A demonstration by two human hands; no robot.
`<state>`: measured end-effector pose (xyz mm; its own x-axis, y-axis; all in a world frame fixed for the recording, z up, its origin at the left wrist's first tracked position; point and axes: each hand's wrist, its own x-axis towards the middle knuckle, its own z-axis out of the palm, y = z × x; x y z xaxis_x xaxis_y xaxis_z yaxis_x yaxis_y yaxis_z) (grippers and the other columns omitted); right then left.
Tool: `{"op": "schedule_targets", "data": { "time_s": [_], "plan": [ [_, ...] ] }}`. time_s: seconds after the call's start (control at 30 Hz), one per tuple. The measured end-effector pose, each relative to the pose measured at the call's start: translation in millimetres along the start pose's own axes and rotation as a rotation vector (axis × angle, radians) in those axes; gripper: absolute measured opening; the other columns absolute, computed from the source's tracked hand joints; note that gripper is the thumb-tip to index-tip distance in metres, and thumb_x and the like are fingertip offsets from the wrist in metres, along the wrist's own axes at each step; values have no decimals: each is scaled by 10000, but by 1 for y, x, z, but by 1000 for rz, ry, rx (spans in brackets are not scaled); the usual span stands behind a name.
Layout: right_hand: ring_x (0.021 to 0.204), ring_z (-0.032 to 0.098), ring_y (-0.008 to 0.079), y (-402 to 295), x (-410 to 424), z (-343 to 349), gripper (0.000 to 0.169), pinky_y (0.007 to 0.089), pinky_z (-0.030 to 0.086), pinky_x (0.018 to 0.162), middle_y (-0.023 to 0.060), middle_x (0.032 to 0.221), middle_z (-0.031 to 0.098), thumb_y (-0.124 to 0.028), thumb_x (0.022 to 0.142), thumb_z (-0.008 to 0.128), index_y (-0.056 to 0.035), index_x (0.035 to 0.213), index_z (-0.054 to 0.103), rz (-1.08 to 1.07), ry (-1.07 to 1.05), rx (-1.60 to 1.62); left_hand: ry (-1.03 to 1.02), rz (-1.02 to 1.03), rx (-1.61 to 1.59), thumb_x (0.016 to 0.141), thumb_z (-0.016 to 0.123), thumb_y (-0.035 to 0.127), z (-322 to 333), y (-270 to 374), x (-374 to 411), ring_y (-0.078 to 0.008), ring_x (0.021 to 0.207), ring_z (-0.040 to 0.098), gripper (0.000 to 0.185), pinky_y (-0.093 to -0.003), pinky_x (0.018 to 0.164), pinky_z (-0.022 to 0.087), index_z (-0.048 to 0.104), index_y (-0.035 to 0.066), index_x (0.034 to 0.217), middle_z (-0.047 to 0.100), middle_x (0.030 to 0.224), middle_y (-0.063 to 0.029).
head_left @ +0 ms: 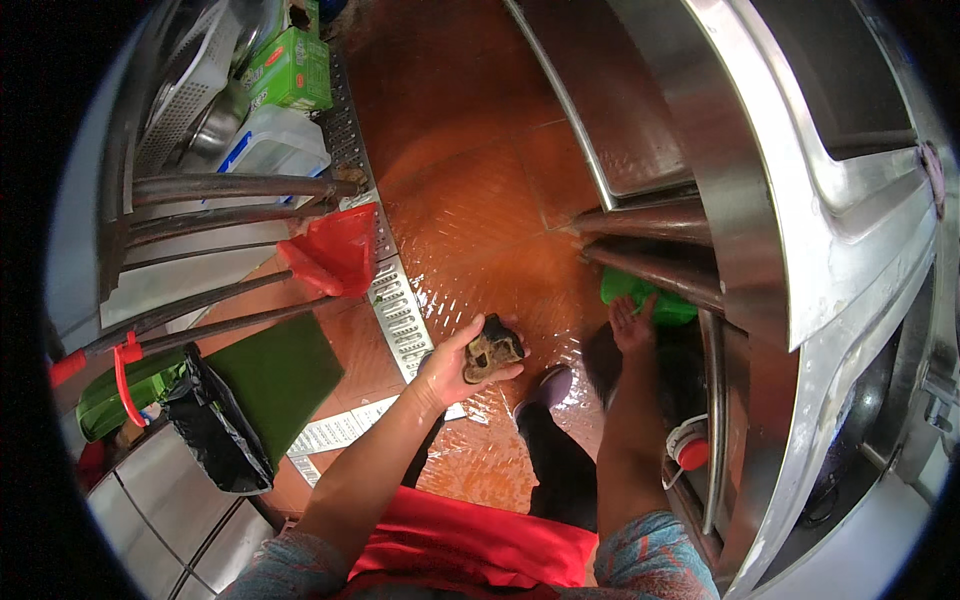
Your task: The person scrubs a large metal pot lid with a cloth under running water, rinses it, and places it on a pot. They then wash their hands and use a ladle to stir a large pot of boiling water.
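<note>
My left hand (457, 363) grips a crumpled brown and black object (493, 351), perhaps a dirty rag, above the wet floor. To the right, my right hand (631, 322) has its fingers apart and holds nothing. It is just in front of a green plastic item (649, 296), which lies under the steel counter (780, 247) and is partly hidden by the hand and a pipe leg. A red apron (472, 540) covers my front.
Wet orange floor tiles (465, 195) border a perforated metal drain cover (403, 322). At left are a red dustpan (337, 255), a bin with a black bag (214, 427), and a rack holding a clear plastic container (281, 154). A red-capped container (690, 450) stands at right.
</note>
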<state>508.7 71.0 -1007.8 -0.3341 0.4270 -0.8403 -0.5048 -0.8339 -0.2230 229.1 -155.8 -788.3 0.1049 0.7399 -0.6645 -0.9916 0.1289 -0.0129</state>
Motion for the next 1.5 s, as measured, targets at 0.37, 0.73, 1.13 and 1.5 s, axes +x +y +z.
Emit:
{"op": "schedule_targets", "data": {
  "time_s": [0.37, 0.73, 1.13, 1.5],
  "plan": [
    [902, 585, 217, 2, 15, -18, 546, 334, 524, 802, 68, 941, 583, -530, 773, 642, -36, 990, 558, -98, 95, -71, 37, 5, 71, 948, 448, 352, 6, -8, 11, -278, 1014, 585, 427, -494, 911, 464, 498, 32, 1226, 601, 1082, -143],
    [981, 591, 298, 19, 26, -39, 502, 446, 486, 886, 125, 1078, 588, -271, 889, 562, -484, 1306, 379, -316, -531, -91, 48, 22, 110, 954, 433, 355, 13, -15, 4, -247, 1006, 586, 427, -451, 889, 478, 486, 52, 1251, 600, 1084, -121],
    [918, 617, 263, 12, 23, -37, 448, 406, 486, 901, 94, 979, 623, -395, 883, 539, -361, 1316, 431, -154, -258, 25, 78, 26, 118, 947, 455, 346, 10, -18, 2, -247, 974, 599, 394, -436, 858, 502, 517, 48, 1197, 615, 1054, -117],
    [1081, 504, 289, 10, 46, -59, 597, 446, 411, 962, 134, 1146, 532, -213, 869, 584, -302, 1392, 309, -240, -675, -5, 14, 13, 97, 944, 460, 351, 16, -21, 23, -270, 1022, 581, 407, -453, 892, 485, 496, 52, 1217, 590, 1100, -133]
  ]
}}
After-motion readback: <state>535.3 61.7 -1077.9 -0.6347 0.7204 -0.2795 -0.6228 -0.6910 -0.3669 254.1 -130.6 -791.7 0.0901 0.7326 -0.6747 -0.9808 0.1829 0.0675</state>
